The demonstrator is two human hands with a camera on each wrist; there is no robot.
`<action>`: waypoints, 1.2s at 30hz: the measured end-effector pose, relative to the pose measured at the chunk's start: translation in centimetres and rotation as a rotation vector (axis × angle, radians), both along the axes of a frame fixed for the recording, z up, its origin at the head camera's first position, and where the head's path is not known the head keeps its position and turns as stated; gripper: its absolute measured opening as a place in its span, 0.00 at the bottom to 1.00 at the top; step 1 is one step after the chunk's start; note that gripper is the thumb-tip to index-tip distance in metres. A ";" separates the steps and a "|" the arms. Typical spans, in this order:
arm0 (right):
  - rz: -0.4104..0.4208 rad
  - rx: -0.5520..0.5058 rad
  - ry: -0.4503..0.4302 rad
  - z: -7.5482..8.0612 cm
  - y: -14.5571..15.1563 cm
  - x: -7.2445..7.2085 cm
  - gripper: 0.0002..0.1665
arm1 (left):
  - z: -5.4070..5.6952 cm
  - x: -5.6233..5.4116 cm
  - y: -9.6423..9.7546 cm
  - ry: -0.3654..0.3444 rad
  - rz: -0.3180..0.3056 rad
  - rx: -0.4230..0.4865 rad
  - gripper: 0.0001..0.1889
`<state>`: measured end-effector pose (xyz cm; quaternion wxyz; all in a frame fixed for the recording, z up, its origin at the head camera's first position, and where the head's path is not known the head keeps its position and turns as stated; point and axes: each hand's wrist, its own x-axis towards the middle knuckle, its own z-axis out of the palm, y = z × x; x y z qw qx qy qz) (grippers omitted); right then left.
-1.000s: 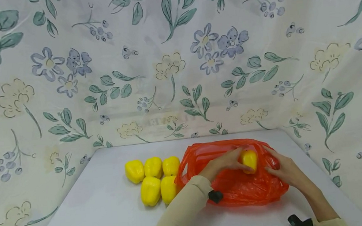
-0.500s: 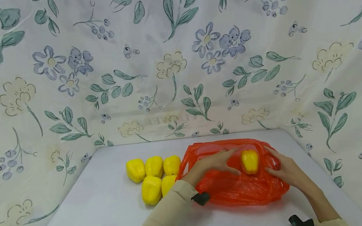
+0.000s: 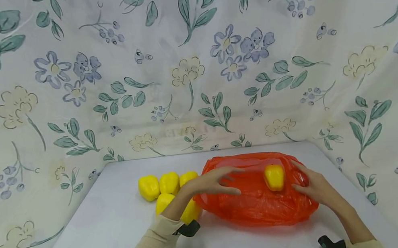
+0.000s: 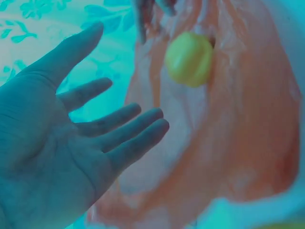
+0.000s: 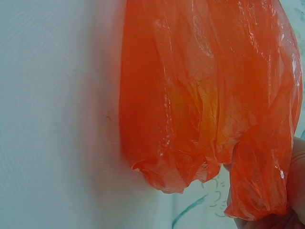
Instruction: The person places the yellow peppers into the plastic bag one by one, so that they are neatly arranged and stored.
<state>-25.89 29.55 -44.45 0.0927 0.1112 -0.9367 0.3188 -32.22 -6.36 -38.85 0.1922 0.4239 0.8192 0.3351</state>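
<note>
A red plastic bag (image 3: 252, 211) lies spread on the white table, with a yellow bell pepper (image 3: 274, 177) in its right part. In the right wrist view the pepper (image 5: 208, 109) shows through the thin plastic. My right hand (image 3: 312, 184) grips the bag's right end, thumb and fingers on either side of the plastic. Over the bag's left part, my left hand (image 3: 210, 182) hovers with fingers spread, holding nothing; its palm (image 4: 52, 148) fills the left of its wrist view. Several more yellow bell peppers (image 3: 149, 188) sit left of the bag, some partly hidden by my left arm.
The white table (image 3: 86, 232) extends around the bag and peppers, its far edge meeting a floral cloth backdrop (image 3: 194, 80). Similar cloth hangs at both sides. Dark wrist devices (image 3: 189, 229) are on both forearms.
My left hand let go of the pepper in the bag and drew back leftward, its fingers opening out. The pepper stayed in the bag, and my right hand kept its place.
</note>
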 end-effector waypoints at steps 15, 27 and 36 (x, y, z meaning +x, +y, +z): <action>0.001 -0.010 -0.017 -0.1 0.1 0.0 0.46 | -0.1 1.3 -8.6 0.048 0.241 0.264 0.22; -0.001 -0.021 -0.025 0.3 0.0 -0.2 0.47 | -0.5 2.4 -12.9 0.199 0.356 0.199 0.21; -0.006 -0.023 -0.036 0.3 0.0 -0.2 0.47 | -2.2 2.4 -16.4 0.212 0.434 0.124 0.27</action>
